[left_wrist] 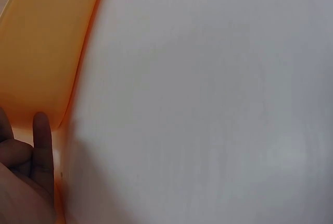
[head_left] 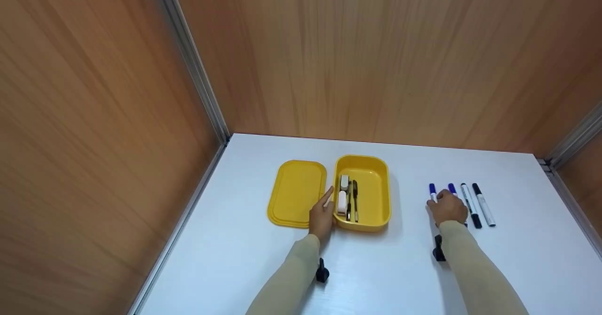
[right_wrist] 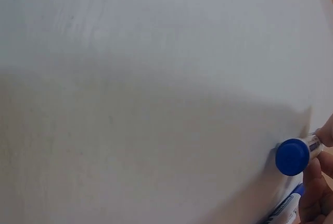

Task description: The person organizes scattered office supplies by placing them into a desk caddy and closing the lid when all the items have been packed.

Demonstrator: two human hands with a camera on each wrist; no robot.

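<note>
Your right hand [head_left: 449, 208] is down on the white table [head_left: 404, 268] over the two blue-capped markers [head_left: 432, 190], fingers curled round the leftmost one. The right wrist view shows that marker's blue cap [right_wrist: 291, 157] sticking out past your fingertips [right_wrist: 327, 133], with the second blue marker's tip just below it. Whether the marker is off the table, you cannot tell from here. Just to the right of your hand lie two black-capped markers [head_left: 477, 205], side by side, parallel to the blue pair and untouched.

Your left hand [head_left: 322, 214] rests at the near left edge of the yellow box [head_left: 376, 197], index finger stretched straight toward the rim, the others loosely tucked. In the left wrist view that finger [left_wrist: 42, 146] lies against yellow plastic; it grips nothing. Inside the box, along its left wall, sit a white eraser-like block [head_left: 342, 202] and a couple of dark pens [head_left: 353, 202]. The yellow lid [head_left: 294, 192] lies flat on the table, touching the box's left side. Wood-grain panels [head_left: 352, 56] wall in the table.
</note>
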